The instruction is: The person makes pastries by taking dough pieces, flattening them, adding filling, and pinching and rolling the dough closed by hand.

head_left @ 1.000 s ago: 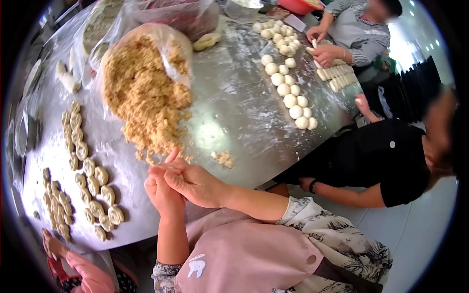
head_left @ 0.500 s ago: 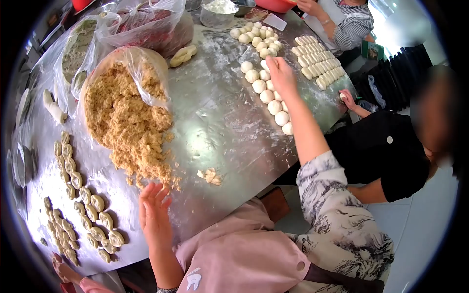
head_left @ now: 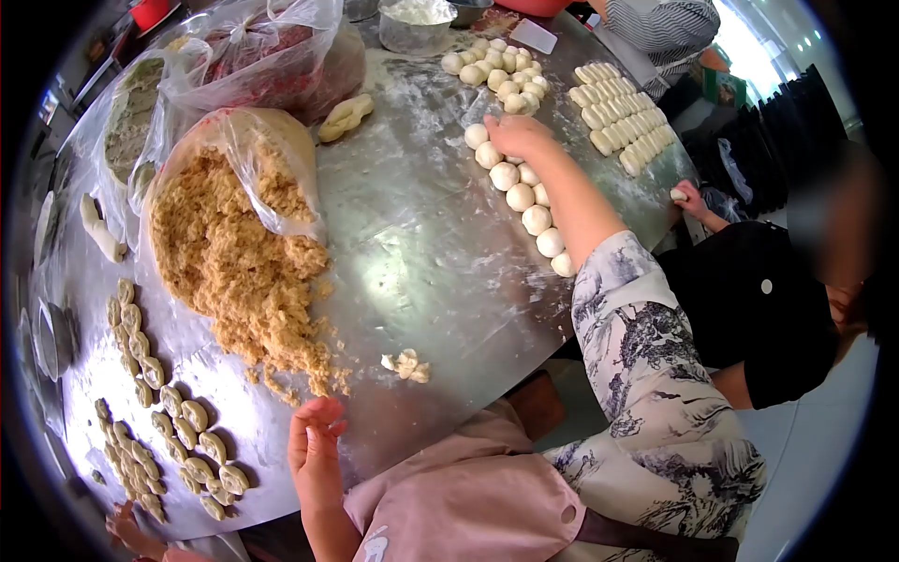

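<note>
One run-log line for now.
right hand: at dough balls, grip hidden | left hand: near crumbly filling, fingers curled | shaped dough pieces: on table

Some round white dough balls (head_left: 537, 220) are partly hidden by the right hand (head_left: 517, 138); whether one is gripped cannot be told. The black-shirted person's head (head_left: 847, 215) is blurred. The grey-striped shirt (head_left: 665, 28) and red bowl (head_left: 534, 5) are cut off by the top edge.
</note>
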{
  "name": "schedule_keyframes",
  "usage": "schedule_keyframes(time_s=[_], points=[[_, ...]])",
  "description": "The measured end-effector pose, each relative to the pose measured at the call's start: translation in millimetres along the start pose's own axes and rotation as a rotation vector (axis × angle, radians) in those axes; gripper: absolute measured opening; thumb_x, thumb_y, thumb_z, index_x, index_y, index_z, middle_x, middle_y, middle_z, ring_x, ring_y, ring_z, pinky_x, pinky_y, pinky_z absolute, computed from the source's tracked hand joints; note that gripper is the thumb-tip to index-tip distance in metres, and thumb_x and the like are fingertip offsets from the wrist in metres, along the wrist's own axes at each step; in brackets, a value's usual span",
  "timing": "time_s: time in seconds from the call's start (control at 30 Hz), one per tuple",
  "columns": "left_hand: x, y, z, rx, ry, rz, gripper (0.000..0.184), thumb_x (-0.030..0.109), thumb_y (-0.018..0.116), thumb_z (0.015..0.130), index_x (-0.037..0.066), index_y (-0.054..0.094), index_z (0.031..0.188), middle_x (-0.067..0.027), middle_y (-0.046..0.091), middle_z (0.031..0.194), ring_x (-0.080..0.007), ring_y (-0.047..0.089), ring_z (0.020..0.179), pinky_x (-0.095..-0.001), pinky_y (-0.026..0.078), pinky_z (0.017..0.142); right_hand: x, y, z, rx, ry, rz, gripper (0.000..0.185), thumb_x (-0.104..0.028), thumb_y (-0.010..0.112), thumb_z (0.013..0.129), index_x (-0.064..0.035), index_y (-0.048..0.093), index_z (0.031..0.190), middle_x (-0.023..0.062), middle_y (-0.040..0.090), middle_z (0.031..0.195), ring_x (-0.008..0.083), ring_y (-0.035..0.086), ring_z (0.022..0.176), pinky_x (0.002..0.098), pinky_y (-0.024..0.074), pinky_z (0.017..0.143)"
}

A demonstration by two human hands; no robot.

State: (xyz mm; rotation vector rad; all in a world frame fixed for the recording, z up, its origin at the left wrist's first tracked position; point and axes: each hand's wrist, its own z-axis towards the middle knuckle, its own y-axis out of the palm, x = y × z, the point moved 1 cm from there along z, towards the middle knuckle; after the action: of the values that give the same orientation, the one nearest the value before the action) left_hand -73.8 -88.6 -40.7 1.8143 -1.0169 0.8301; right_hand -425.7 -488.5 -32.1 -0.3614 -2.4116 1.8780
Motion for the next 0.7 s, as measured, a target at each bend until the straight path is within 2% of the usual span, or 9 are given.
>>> schedule_keyframes(time_s=[0.13,0.23,0.33,0.43,0.47,0.57,0.6,0.7], points=[[0,2,2,-0.028,0.013,0.003,0.036,0.033,0.049,0.101,0.007,0.051,0.126,-0.0047,0.059,0.121,-0.0164,0.055,0.113,-0.0317,0.043,0.092,13,-7,7,0.049,-0.061,0.118,0.060,-0.052,0.032,0.097,-0.0070,0.059,0.126,0.0144,0.060,0.128,0.0334,0.055,0.120,0.0424,0.0422,0.101],[1,-4,-2,0.006,0.037,-0.027,0.037,0.033,0.049,0.101,0.007,0.051,0.127,-0.0056,0.060,0.121,-0.0169,0.057,0.111,-0.0315,0.044,0.090,44,-23,9,0.354,0.070,0.300,0.061,-0.052,0.033,0.097,-0.0047,0.059,0.125,0.0201,0.059,0.127,0.0362,0.057,0.116,0.0453,0.0436,0.099],[-3,-17,-3,0.042,0.011,-0.078,0.036,0.031,0.050,0.101,0.006,0.051,0.127,-0.0063,0.060,0.120,-0.0173,0.058,0.109,-0.0308,0.045,0.088,86,-1,37,0.173,0.218,0.345,0.054,-0.051,0.045,0.096,-0.0068,0.058,0.125,0.0147,0.066,0.110,0.0233,0.065,0.095,0.0381,0.0528,0.082],[-5,-16,-2,0.042,-0.018,-0.116,0.033,0.027,0.050,0.101,0.006,0.052,0.126,-0.0069,0.061,0.119,-0.0171,0.059,0.107,-0.0301,0.045,0.088,75,11,14,0.060,0.301,0.728,0.051,-0.047,0.055,0.094,-0.0073,0.057,0.126,0.0063,0.067,0.104,0.0176,0.064,0.083,0.0314,0.0532,0.077],[-5,-14,-2,0.035,-0.024,-0.116,0.033,0.027,0.050,0.101,0.006,0.052,0.125,-0.0070,0.061,0.119,-0.0171,0.059,0.107,-0.0303,0.045,0.088,85,26,29,0.071,0.216,0.857,0.049,-0.041,0.063,0.090,-0.0071,0.057,0.125,0.0024,0.066,0.103,0.0191,0.064,0.079,0.0321,0.0534,0.074],[-3,-7,-4,0.041,-0.023,-0.094,0.032,0.026,0.050,0.101,0.005,0.052,0.124,-0.0072,0.061,0.119,-0.0171,0.059,0.106,-0.0302,0.045,0.088,88,32,36,0.061,0.056,0.947,0.045,-0.037,0.067,0.088,-0.0053,0.060,0.118,0.0028,0.067,0.100,0.0174,0.064,0.080,0.0314,0.0531,0.075],[-2,-6,-4,0.044,-0.019,-0.086,0.032,0.026,0.050,0.101,0.005,0.053,0.124,-0.0073,0.061,0.119,-0.0171,0.059,0.106,-0.0302,0.045,0.088,90,26,38,0.143,0.053,0.768,0.039,-0.033,0.071,0.085,-0.0049,0.063,0.111,0.0056,0.069,0.099,0.0204,0.066,0.085,0.0336,0.0527,0.079],[-4,-11,-3,0.085,-0.032,-0.093,0.032,0.026,0.050,0.101,0.005,0.052,0.125,-0.0073,0.061,0.119,-0.0172,0.059,0.107,-0.0301,0.045,0.088,95,6,41,0.492,0.093,0.250,0.038,-0.032,0.071,0.082,-0.0051,0.064,0.109,0.0108,0.070,0.101,0.0248,0.068,0.090,0.0360,0.0520,0.082]])
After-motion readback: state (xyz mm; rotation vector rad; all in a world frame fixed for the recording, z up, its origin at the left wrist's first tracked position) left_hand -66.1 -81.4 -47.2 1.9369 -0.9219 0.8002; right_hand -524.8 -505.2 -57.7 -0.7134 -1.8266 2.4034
